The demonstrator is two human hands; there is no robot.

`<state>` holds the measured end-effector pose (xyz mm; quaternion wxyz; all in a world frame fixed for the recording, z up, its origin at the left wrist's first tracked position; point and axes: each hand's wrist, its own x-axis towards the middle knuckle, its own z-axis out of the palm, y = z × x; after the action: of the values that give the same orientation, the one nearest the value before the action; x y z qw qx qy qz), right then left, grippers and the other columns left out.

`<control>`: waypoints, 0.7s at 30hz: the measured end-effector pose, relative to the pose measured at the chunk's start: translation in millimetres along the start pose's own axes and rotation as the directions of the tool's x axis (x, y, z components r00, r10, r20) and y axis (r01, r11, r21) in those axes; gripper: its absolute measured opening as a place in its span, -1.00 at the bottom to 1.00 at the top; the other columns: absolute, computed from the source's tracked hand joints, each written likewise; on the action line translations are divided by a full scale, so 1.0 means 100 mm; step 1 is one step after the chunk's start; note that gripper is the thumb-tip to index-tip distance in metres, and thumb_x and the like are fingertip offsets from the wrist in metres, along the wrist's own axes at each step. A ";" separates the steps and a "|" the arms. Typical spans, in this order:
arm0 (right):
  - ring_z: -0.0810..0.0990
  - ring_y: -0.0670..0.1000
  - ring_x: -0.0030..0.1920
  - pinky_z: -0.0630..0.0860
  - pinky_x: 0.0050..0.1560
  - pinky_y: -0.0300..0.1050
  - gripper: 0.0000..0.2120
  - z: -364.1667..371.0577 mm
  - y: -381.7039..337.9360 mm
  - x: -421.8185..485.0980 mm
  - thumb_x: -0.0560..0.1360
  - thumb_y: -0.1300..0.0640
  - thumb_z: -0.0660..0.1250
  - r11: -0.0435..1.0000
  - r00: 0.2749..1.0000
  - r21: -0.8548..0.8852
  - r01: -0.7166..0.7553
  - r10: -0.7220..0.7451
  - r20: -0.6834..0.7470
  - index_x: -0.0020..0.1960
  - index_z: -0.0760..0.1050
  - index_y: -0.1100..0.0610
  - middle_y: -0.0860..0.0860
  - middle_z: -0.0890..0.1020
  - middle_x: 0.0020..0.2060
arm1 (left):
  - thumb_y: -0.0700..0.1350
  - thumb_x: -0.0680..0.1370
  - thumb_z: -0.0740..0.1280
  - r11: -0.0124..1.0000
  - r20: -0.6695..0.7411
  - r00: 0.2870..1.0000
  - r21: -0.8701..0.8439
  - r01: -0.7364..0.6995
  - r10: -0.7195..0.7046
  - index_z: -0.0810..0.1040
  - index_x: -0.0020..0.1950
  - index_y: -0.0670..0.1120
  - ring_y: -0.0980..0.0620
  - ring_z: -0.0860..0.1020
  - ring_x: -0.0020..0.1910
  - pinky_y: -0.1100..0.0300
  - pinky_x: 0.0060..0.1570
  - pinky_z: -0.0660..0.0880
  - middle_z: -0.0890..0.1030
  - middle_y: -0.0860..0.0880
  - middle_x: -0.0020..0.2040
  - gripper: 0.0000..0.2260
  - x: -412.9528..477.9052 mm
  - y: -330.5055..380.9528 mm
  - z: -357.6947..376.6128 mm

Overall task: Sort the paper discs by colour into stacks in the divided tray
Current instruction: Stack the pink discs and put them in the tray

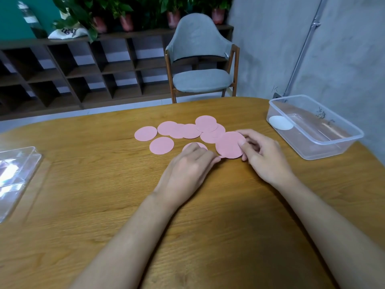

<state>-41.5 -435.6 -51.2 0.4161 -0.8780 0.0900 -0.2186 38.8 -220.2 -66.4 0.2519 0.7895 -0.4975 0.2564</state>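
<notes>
Several pink paper discs [188, 131] lie scattered and partly overlapping on the wooden table [104, 195]. My right hand [264, 155] pinches the nearest large pink disc [229, 144] at its right edge, lifting it slightly. My left hand [191, 165] rests with its fingertips on another pink disc [194, 145] and touches the lower edge of the held one. A clear plastic tray [341, 140] stands at the right with one white disc [280, 123] inside its left end.
A clear plastic lid [14, 176] lies at the table's left edge. Behind the table are a grey chair [200, 65], a dark shelf unit [73, 69] with potted plants, and a grey wall on the right.
</notes>
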 end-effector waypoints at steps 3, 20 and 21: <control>0.62 -0.06 -0.24 0.59 -0.08 -0.11 -0.73 0.03 0.00 -0.01 0.67 0.09 0.27 0.999 1.000 0.035 0.030 -0.031 0.006 0.31 0.59 -0.12 -0.07 0.66 -0.20 | -0.04 0.74 0.23 0.996 -0.104 0.993 -0.076 0.041 -0.048 0.66 0.13 -0.20 -0.10 0.62 -0.05 0.02 -0.02 0.57 0.67 -0.08 -0.03 -0.71 0.04 0.03 -0.04; 0.64 -0.06 -0.25 0.61 -0.06 -0.11 -0.70 0.09 -0.11 -0.07 0.69 0.11 0.24 0.995 0.990 0.090 0.048 -0.059 0.126 0.36 0.59 -0.09 0.00 0.67 -0.28 | -0.22 0.59 0.41 0.829 -0.066 0.875 -0.363 0.426 -0.479 0.73 0.17 -0.07 0.11 0.63 -0.22 0.20 -0.14 0.59 0.70 0.03 -0.11 -0.80 0.08 0.07 0.00; 0.64 -0.07 -0.22 0.62 -0.04 -0.10 -0.70 0.09 -0.12 -0.08 0.67 0.08 0.27 0.994 0.988 0.092 0.051 -0.063 0.139 0.37 0.58 -0.08 -0.02 0.67 -0.25 | -0.21 0.59 0.42 0.808 -0.062 0.862 -0.389 0.443 -0.502 0.75 0.14 -0.07 0.11 0.65 -0.23 0.17 -0.14 0.61 0.71 0.03 -0.13 -0.82 0.08 0.07 0.01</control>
<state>-44.5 -419.2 -49.3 0.4532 -0.8744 0.0254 -0.1714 35.9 -228.7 -60.5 0.4882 0.8048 -0.3010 0.1527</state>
